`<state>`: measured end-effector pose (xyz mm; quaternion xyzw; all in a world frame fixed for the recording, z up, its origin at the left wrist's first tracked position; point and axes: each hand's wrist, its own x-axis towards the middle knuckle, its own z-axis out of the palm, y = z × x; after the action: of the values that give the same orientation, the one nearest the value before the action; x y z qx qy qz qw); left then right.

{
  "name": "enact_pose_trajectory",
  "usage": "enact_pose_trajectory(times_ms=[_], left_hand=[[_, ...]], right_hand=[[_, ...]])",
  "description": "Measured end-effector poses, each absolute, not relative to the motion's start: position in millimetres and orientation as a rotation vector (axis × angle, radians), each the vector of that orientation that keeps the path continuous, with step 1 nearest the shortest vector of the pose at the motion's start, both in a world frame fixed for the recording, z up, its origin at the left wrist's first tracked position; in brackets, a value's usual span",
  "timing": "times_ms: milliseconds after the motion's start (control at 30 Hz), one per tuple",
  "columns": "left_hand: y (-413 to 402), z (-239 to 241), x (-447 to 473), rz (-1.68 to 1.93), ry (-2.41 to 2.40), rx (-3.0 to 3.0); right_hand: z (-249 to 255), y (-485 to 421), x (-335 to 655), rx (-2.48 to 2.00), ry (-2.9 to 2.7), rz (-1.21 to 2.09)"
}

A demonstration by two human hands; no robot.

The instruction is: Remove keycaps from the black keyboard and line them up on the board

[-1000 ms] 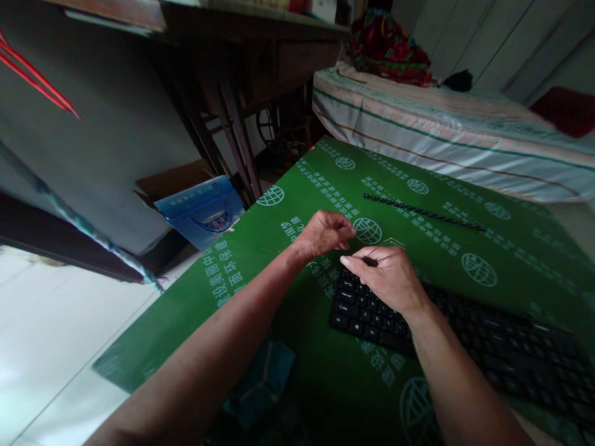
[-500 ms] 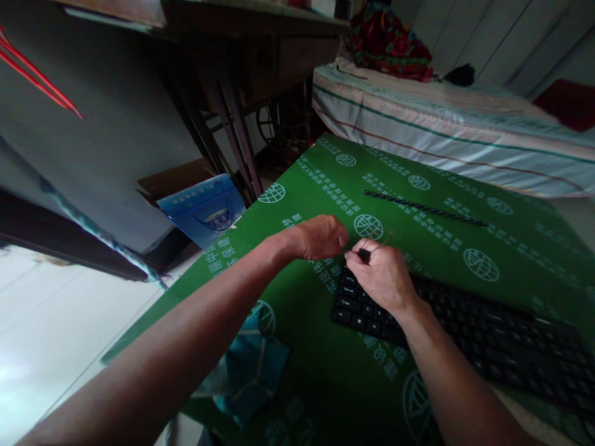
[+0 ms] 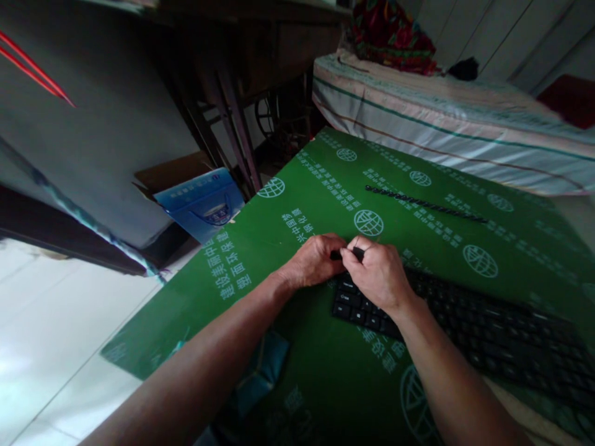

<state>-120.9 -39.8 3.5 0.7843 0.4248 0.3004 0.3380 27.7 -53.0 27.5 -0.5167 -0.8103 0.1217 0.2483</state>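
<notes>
My left hand [image 3: 320, 259] and my right hand [image 3: 375, 267] meet over the left end of a black keyboard [image 3: 465, 322]. Both are closed, thumbs and fingertips pinched together. Between them shows a small dark piece [image 3: 358, 253], mostly covered by the fingers, so its kind is unclear. A bit of the same dark colour appears at the left fingertips. My right wrist crosses above the keyboard, hiding some of its keys. Farther back on the green table [image 3: 320, 186] lies a black twisted cord-like strip [image 3: 423, 203].
A teal patterned cloth [image 3: 264, 365] lies near the table's front, partly behind my left forearm. Left of the table is a blue printed box [image 3: 199, 204]. Beyond stand a dark wooden desk [image 3: 297, 52] and a bed [image 3: 441, 130]. A twisted cord [image 3: 83, 214] hangs at left.
My left hand has come down and in against the right, and its fingers now pinch at the dark piece. The right hand has hardly moved.
</notes>
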Motion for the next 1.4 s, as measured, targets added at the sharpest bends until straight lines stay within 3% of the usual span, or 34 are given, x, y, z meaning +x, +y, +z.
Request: enact_pose_trajectory(times_ms=[333, 533, 867, 1400], left_hand=[[-39, -2, -122, 0.848, 0.971, 1.943], [-40, 1, -123, 0.840, 0.995, 1.919], [-38, 1, -124, 0.809, 0.982, 1.945], [-37, 1, -126, 0.787, 0.969, 1.973]], right_hand=[[25, -49, 30, -1.423, -2.138, 0.397], [17, -41, 39, -1.378, -1.891, 0.862], [18, -43, 37, -1.388, -1.774, 0.942], [9, -45, 32, -1.396, -1.765, 0.782]])
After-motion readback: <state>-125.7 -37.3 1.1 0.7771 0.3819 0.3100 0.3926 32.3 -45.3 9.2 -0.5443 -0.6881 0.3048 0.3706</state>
